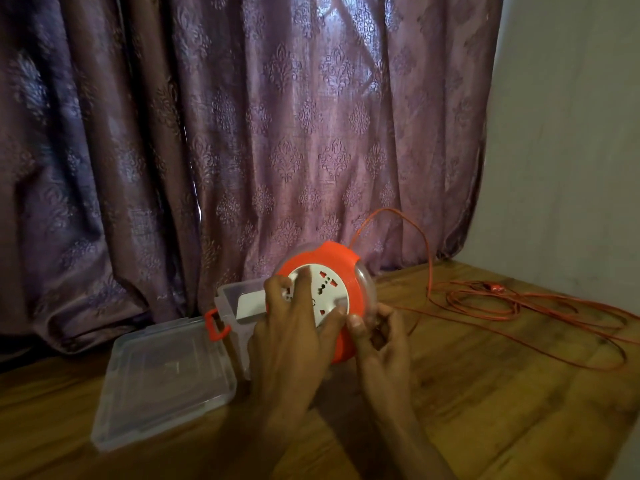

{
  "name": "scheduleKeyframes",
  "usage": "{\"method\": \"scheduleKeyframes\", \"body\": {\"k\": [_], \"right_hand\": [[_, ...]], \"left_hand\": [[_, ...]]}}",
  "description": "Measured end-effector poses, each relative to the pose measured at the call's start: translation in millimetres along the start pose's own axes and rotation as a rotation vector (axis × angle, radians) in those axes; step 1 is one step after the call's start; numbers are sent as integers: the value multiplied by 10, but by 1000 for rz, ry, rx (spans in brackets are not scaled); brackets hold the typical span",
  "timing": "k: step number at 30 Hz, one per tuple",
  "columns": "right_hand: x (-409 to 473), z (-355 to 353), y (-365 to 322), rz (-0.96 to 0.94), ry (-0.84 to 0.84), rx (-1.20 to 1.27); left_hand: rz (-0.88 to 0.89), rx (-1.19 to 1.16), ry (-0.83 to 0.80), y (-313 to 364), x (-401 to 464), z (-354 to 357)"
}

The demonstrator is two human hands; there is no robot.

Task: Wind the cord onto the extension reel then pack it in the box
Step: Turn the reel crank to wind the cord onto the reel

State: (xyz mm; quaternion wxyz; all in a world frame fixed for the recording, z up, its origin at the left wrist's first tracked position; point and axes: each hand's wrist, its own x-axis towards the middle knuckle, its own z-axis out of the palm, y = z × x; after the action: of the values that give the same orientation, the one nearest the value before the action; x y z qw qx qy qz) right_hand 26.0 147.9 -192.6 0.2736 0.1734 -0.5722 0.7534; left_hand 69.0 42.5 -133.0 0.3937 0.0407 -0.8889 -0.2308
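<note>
An orange extension reel with a white socket face stands tilted on the wooden table. My left hand lies over the white face, fingers spread on it and thumb near its lower edge. My right hand grips the reel's clear right rim from the side. The thin orange cord arcs up from the reel and lies in loose loops on the table to the right. The clear plastic box stands behind my left hand, partly hidden.
A clear lid lies flat on the table at the left, with an orange latch at the box's edge. A purple patterned curtain hangs behind. A pale wall closes the right side.
</note>
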Motion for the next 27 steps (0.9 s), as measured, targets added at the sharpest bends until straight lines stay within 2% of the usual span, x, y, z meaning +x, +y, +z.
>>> {"method": "scheduleKeyframes", "body": {"k": [3,10,13,15,18,20,23,27], "right_hand": [[3,-3,10,9,-3,-7],[73,-45,75,107,33,22],[88,-46,97,164,56,29],[98,-66,88,188,82,40],[114,-104,53,201,110,51],[107,-116,19,195,114,39],[68,-95,-24,161,99,-5],[-12,-16,-64,85,42,-33]], "left_hand": [[9,-8,-20,-7,37,-33],[454,184,-3,-73,4,-40],[518,167,-10,-200,53,-22],[459,93,16,-219,73,-21],[249,-42,127,-186,107,-54],[161,-77,83,-177,116,-42],[162,-83,-16,-132,31,29],[49,-95,-4,-58,-14,75]]}}
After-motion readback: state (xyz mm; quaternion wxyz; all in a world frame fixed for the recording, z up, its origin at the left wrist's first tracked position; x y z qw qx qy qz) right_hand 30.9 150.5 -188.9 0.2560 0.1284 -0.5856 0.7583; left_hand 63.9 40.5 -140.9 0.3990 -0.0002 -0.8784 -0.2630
